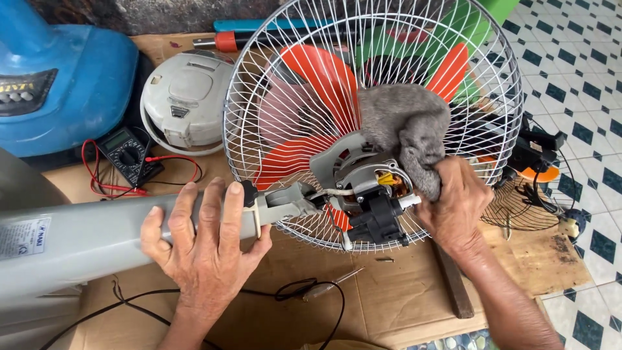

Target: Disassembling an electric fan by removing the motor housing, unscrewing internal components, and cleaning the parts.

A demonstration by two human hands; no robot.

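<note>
A fan lies on its side with a white wire guard [278,84] and orange blades [324,78]. Its rear cover is off, so the motor [363,178] with a black part below it is exposed. My left hand [204,243] grips the grey stand column [78,240] just behind the neck joint. My right hand [453,204] holds a grey cloth [408,126] pressed against the back of the motor and guard.
A multimeter [126,152] with red leads lies on the cardboard at left, beside a white rice cooker [184,97] and a blue fan base [61,78]. A screwdriver [334,285] and black cable lie in front. Another fan guard [538,194] rests at right on tiled floor.
</note>
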